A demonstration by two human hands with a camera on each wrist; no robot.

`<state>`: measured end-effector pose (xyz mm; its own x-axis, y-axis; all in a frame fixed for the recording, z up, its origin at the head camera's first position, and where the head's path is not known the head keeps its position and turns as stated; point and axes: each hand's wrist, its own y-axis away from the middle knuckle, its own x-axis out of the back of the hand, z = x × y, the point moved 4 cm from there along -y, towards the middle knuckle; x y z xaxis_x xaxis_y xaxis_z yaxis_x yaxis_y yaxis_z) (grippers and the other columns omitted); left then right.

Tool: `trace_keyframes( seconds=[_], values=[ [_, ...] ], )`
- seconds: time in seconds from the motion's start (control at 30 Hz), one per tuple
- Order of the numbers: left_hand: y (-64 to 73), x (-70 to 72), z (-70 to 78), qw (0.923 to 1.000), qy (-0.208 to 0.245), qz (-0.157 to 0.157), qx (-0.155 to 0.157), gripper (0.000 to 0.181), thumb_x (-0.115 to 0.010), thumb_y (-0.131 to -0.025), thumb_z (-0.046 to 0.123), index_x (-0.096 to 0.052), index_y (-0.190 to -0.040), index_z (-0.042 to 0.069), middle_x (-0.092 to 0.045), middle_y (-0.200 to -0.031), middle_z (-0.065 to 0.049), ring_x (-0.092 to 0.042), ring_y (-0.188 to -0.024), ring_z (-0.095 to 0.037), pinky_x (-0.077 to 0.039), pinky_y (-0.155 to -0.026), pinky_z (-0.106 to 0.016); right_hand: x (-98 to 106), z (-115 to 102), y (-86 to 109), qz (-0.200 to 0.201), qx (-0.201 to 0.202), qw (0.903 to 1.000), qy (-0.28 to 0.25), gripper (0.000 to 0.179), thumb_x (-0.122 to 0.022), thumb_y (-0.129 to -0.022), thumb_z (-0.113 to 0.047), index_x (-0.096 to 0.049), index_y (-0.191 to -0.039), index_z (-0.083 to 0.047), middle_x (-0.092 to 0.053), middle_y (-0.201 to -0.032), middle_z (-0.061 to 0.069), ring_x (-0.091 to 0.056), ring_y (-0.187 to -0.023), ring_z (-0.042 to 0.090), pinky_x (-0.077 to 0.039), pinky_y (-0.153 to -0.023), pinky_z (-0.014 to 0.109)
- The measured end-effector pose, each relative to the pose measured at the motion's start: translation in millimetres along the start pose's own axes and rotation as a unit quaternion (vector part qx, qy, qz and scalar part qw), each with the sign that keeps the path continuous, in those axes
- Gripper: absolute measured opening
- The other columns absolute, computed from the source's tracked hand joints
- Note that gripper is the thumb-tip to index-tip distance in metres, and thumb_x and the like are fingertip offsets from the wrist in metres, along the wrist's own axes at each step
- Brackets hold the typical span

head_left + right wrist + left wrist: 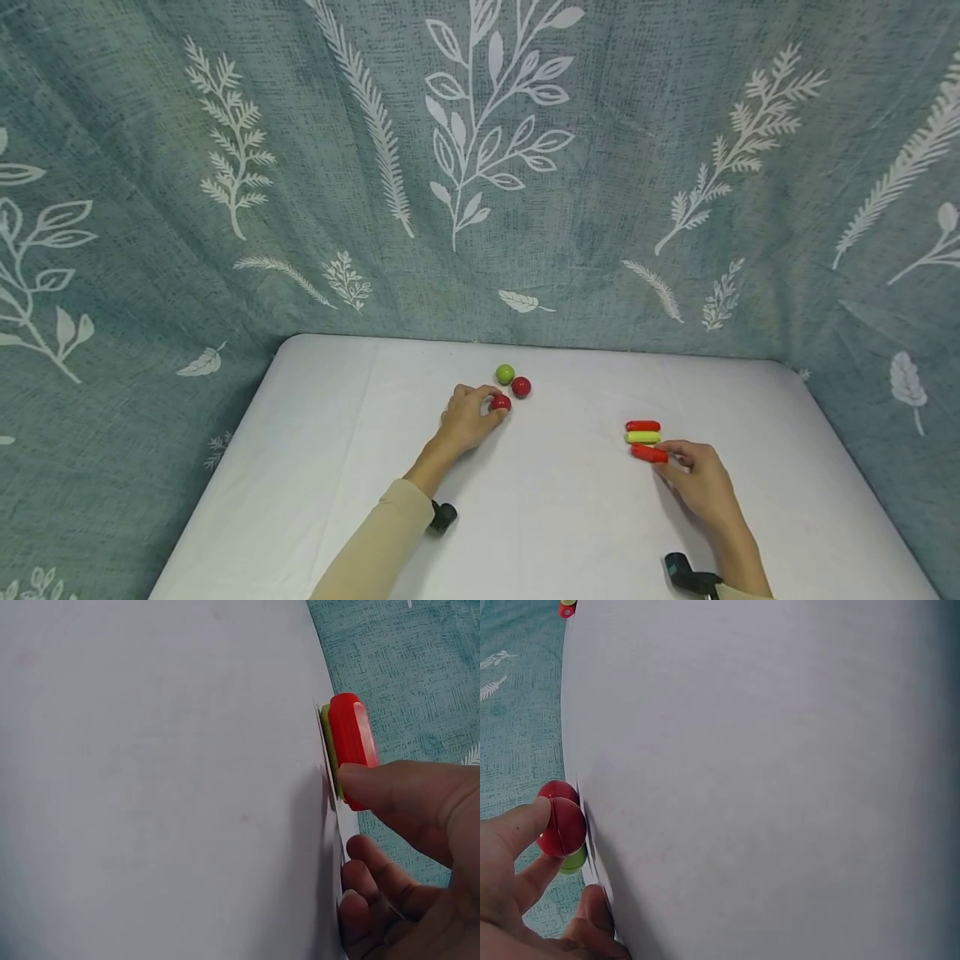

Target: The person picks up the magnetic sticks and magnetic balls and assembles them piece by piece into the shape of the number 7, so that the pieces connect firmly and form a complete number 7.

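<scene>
My left hand [471,419] pinches a red ball [564,829] between thumb and fingers, low over the white table. Just beyond it lie a second red ball [521,387] and a green ball [505,374], side by side. On the right, my right hand [697,479] holds a short red stick with rounded ends [351,739] by its right end, the thumb across it. Behind that stick, a yellow-green stick [642,437] and another red stick [642,426] lie parallel, one behind the other. In the right wrist view the held stick covers most of the yellow-green one.
A white cloth covers the table [555,500]. Behind it hangs a green curtain [600,167] with white leaf prints, reaching down to the table's back edge. A black wrist camera [444,517] shows by the left sleeve, and another [681,573] by the right wrist.
</scene>
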<state>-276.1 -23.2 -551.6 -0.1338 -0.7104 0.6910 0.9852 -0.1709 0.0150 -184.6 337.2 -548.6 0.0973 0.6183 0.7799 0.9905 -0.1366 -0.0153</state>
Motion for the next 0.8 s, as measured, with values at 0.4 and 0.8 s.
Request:
trace_keyframes(
  seconds=[0.4,0.8],
  values=[
    [22.7,19.5,-10.6,0.9994,0.031,0.003,-0.014,0.037,-0.071,-0.094,0.033,-0.067,-0.126,0.016,-0.052,-0.118,-0.013,-0.051,-0.107,-0.027,-0.045,-0.090,-0.047,-2,-24,8.6,-0.030,0.020,0.9991,-0.025,0.031,-0.072,-0.090,-0.010,-0.069,-0.121,-0.004,-0.059,-0.119,0.022,-0.053,-0.094,0.030,-0.043,-0.069,0.037],
    [52.5,42.8,-17.8,0.9987,0.044,0.022,-0.014,0.035,-0.073,-0.093,0.033,-0.068,-0.124,0.017,-0.054,-0.116,-0.010,-0.053,-0.098,-0.023,-0.046,-0.079,-0.041,-27,-58,6.6,-0.025,0.053,0.9963,-0.063,0.026,-0.075,-0.088,-0.009,-0.072,-0.114,-0.011,-0.061,-0.117,0.013,-0.055,-0.093,0.026,-0.045,-0.074,0.038]
  ],
)
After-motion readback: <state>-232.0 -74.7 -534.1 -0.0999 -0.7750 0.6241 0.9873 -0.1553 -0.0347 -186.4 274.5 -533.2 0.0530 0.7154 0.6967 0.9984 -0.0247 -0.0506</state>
